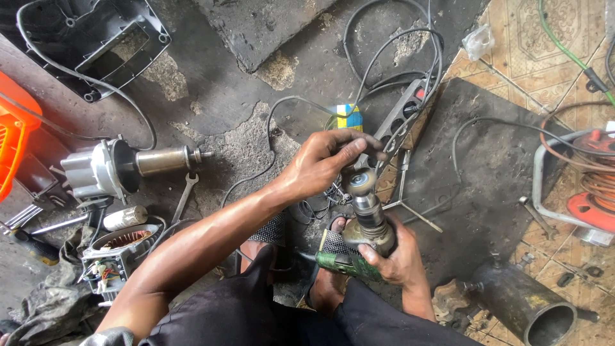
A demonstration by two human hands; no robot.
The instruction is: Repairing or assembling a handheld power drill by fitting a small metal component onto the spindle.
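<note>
Two hands work on a green power drill point(351, 256) held upright over the person's sandalled feet on the workshop floor point(243, 96). The right hand point(394, 256) is clenched around the drill's green body, gripping it from below. The left hand point(327, 160) reaches in from the left, its fingers point(359, 148) pinched over the top of the metal chuck point(360, 186). Just beyond the hands lies a dark power strip point(403, 115) with tangled grey cables, and a small blue and yellow box point(349, 117) sits beside it. Well to the left lie an electric motor rotor point(128, 168), a spanner point(184, 197) and a wound stator point(118, 253). Near the lower right rests a dark metal cylinder point(522, 301), and an orange cable reel point(592, 186) stands at the right edge.
</note>
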